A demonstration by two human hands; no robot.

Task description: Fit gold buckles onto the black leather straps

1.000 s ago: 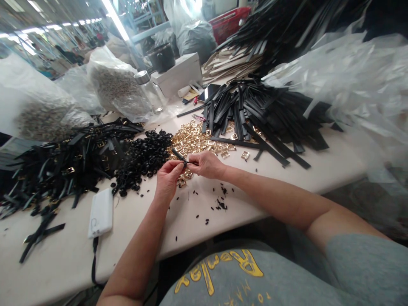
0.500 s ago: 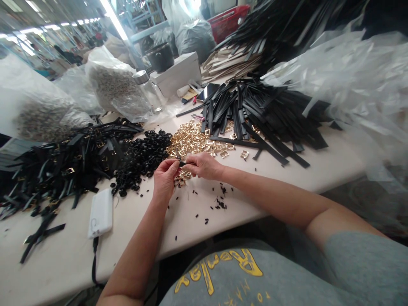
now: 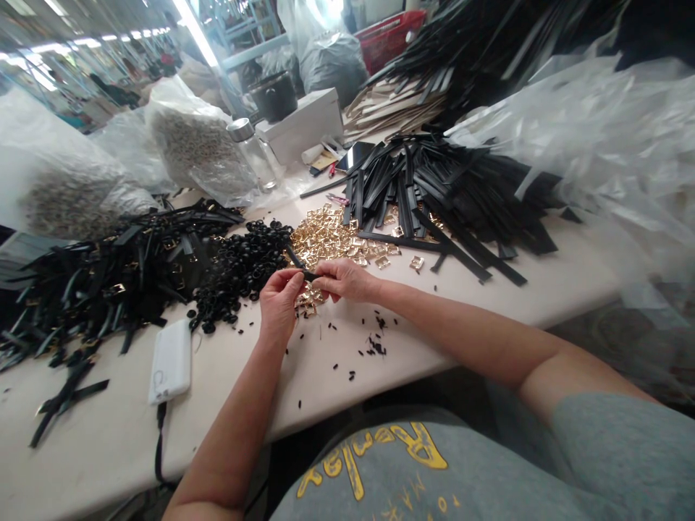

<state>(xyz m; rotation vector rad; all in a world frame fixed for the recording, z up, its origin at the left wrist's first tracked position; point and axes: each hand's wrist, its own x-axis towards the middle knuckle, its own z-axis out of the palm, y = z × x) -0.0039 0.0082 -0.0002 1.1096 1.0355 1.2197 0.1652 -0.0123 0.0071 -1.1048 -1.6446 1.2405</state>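
Note:
My left hand [image 3: 281, 293] and my right hand [image 3: 343, 280] meet over the near side of the gold buckles, both closed on one black strap [image 3: 309, 275]. One end of the strap sticks up past my left fingers; the rest is mostly hidden by my fingertips. Just beyond my hands lies the heap of gold buckles [image 3: 326, 231]. To its left is a pile of small black loops [image 3: 260, 253]. Black straps [image 3: 450, 188] lie heaped to the right of the buckles, and straps with buckles on them [image 3: 141, 268] are massed at the left.
A white power bank [image 3: 171, 362] with a cable lies near the left front. Tiny black bits [image 3: 374, 346] are scattered before me. Behind stand a glass jar [image 3: 255, 155], a white box [image 3: 304, 126] and filled plastic bags [image 3: 190, 137]. Plastic sheeting [image 3: 608, 145] bulges at the right.
A strap end now shows sticking up beyond my left fingers, where it was not visible before. Both hands have stayed in nearly the same place.

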